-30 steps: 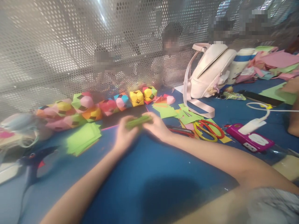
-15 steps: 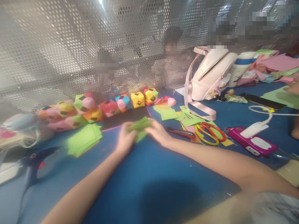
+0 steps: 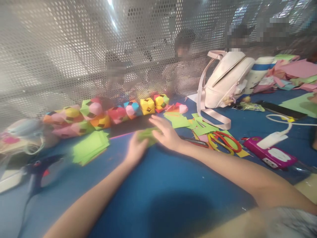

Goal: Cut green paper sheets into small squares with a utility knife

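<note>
Folded green paper (image 3: 146,133) is held just above the blue table, in the middle of the view. My left hand (image 3: 136,147) is closed around its left side, thumb toward me. My right hand (image 3: 168,135) lies against the paper's right side with its fingers stretched out and apart, the thumb near the paper. Motion blurs the paper's folds. Left of the hands lies a stack of green paper sheets (image 3: 91,147). Colourful folded paper balls (image 3: 117,114) stand in a row behind.
Red and yellow-handled scissors (image 3: 224,142) lie right of my hands, near green paper scraps (image 3: 177,120). Farther right are a purple power strip (image 3: 269,152) and a pale backpack (image 3: 226,81). A dark glue gun (image 3: 37,170) stands at left. A perforated metal screen (image 3: 148,39) rises behind.
My right hand's fingers have gone from gripping the green paper to stretched out above it. My left hand keeps hold. The whole view has shifted slightly.
</note>
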`<state>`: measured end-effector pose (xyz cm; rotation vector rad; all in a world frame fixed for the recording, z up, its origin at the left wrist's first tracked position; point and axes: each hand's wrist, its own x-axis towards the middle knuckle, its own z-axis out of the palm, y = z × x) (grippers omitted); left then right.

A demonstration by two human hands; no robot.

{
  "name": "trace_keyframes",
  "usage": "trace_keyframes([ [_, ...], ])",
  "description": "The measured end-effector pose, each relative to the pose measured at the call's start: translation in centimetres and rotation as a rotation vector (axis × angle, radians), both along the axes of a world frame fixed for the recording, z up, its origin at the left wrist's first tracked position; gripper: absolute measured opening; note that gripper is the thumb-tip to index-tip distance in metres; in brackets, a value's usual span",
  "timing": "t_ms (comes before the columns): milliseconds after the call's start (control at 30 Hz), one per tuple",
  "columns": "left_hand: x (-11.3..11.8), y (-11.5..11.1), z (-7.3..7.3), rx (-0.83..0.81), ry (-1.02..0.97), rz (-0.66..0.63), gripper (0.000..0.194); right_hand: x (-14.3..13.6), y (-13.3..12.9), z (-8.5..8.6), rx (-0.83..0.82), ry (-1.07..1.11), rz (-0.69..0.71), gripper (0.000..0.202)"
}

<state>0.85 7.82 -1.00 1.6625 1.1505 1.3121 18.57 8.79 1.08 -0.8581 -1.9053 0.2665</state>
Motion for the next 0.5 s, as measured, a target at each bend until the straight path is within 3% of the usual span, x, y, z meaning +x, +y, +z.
trace_keyframes([
  [133,0.27,-0.29,0.46,0.036,0.004,-0.008,0.031,-0.10,0.01,0.32,0.257,-0.328,-0.040,0.045],
  [233,0.21,-0.24,0.52,0.039,0.018,-0.008,0.033,-0.01,-0.06,0.26,0.359,-0.401,-0.076,0.052],
  [500,-0.07,-0.09,0.74,0.062,0.086,0.039,0.031,-0.89,0.33,0.48,0.556,-0.552,-0.006,0.060],
])
